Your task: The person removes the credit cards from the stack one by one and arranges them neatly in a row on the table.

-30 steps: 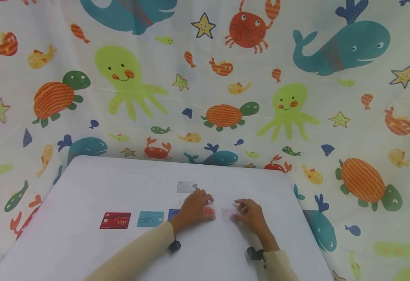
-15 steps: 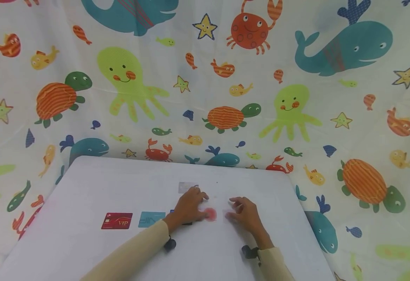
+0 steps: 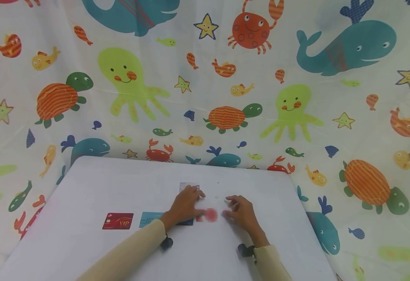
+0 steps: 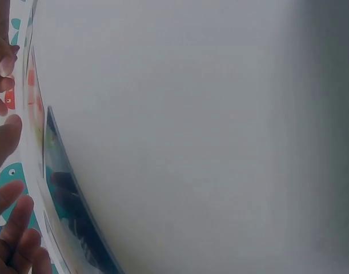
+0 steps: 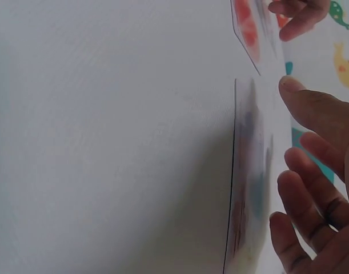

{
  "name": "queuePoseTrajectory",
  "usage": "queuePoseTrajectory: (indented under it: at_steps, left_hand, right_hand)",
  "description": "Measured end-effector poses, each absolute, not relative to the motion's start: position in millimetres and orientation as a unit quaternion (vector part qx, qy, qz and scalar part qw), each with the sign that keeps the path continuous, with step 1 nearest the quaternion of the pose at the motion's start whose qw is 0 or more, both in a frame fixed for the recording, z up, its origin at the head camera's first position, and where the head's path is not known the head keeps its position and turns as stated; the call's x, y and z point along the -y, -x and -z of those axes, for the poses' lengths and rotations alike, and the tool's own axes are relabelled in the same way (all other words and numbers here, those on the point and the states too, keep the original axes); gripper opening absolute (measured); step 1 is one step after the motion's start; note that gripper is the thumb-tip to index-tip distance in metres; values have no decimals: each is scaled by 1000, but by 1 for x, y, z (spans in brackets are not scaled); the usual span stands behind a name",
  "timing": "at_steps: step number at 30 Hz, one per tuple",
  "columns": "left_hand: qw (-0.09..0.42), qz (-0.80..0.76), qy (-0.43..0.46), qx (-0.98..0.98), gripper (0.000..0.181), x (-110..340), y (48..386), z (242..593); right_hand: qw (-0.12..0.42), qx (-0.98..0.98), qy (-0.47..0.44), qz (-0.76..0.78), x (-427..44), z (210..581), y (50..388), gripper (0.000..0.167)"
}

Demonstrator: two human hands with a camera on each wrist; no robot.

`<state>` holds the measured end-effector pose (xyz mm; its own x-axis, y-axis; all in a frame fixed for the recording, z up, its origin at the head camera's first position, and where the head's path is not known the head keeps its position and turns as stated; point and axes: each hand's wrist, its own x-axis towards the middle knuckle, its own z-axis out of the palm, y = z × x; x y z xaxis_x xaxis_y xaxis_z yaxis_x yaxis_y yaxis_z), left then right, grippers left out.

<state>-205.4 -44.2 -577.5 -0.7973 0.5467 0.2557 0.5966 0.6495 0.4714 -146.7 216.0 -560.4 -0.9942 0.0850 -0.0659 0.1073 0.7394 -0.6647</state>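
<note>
My left hand (image 3: 184, 205) is over the table with loosely bent fingers, holding nothing. It partly covers a dark blue card (image 3: 185, 223) and a grey card (image 3: 189, 185) farther back. Just right of its thumb lies a pale card with a red circle (image 3: 211, 215). My right hand (image 3: 243, 214) is opposite, thumb and fingers spread apart and nothing between them. In the right wrist view, a pale card (image 5: 245, 177) lies beside its fingers; in the head view I cannot make it out. The left wrist view has the dark blue card (image 4: 77, 217) near the left fingers.
A red VIP card (image 3: 118, 221) lies at the left of the row, with a light blue card (image 3: 151, 219) beside it. All lie on a white table (image 3: 68, 249). A curtain (image 3: 198, 97) printed with sea animals hangs behind the table's back edge.
Both hands have moved left. The left hand has uncovered the red-circle card and covers more of the dark blue and grey cards. The pale card by the right hand has gone from the head view.
</note>
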Motion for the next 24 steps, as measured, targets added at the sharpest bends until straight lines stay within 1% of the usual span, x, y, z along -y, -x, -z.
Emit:
queuePoseTrajectory:
  at_steps: [12, 24]
  left_hand:
    - [61, 252, 299, 918, 55, 56, 213, 579]
    - [30, 278, 276, 920, 60, 64, 219, 577]
  right_hand:
    - [1, -935, -34, 353, -209, 559, 155, 47]
    - [7, -936, -32, 350, -202, 560, 163, 48]
